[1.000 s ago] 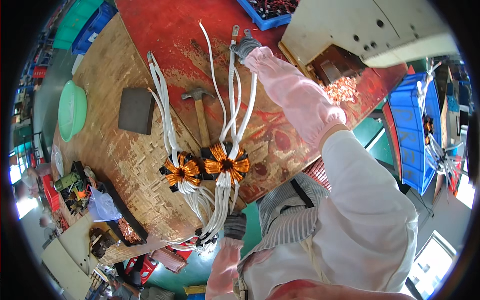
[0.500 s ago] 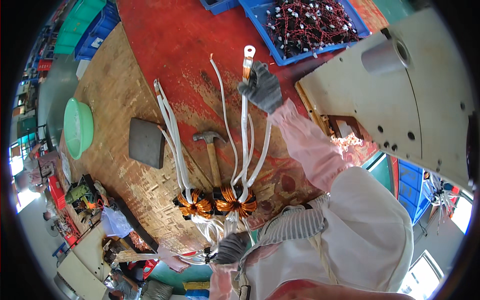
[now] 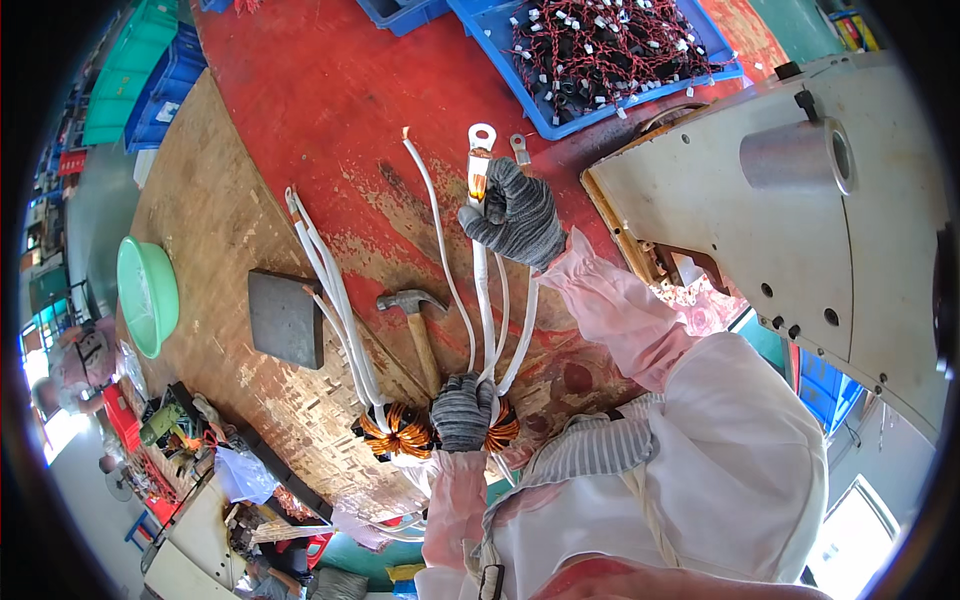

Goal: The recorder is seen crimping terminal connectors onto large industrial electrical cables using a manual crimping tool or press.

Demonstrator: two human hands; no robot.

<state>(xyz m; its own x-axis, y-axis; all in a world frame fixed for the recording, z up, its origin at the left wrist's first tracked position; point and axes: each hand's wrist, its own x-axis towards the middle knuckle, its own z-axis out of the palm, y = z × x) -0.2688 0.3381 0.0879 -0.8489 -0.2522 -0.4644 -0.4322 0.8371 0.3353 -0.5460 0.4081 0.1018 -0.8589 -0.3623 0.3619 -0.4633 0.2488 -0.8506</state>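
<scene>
A: Grey knit gloves cover both hands. The right hand (image 3: 515, 210), at 12 o'clock from picture centre, is clenched around a white lead wire (image 3: 484, 290) just below its ring terminal (image 3: 482, 137). A second earlier this hand was further toward 1 o'clock and the view sat lower; the lead now runs straight back toward the body.

B: And the left hand (image 3: 463, 410)?

A: At 6 o'clock, pressed down over a copper coil (image 3: 500, 428), fingers curled on it. It has stayed there across all three pictures, so the coil is pinned while the lead is drawn taut.

B: What lies around them?

A: A second copper coil (image 3: 397, 432) just beside the left hand at 9 o'clock, its bundle of white leads (image 3: 330, 280) fanning toward 11 o'clock. A hammer (image 3: 418, 325) lies between the two wire groups. A dark grey block (image 3: 286, 320) sits at 9 o'clock, a green bowl (image 3: 147, 293) beyond it near the bench edge (image 3: 180, 240). A loose ring lug (image 3: 520, 150) lies just beside the held terminal. At 1 o'clock a blue tray (image 3: 560, 118) holds red-and-black wired parts; at 3 o'clock stands a grey metal machine housing (image 3: 800, 240)
</scene>
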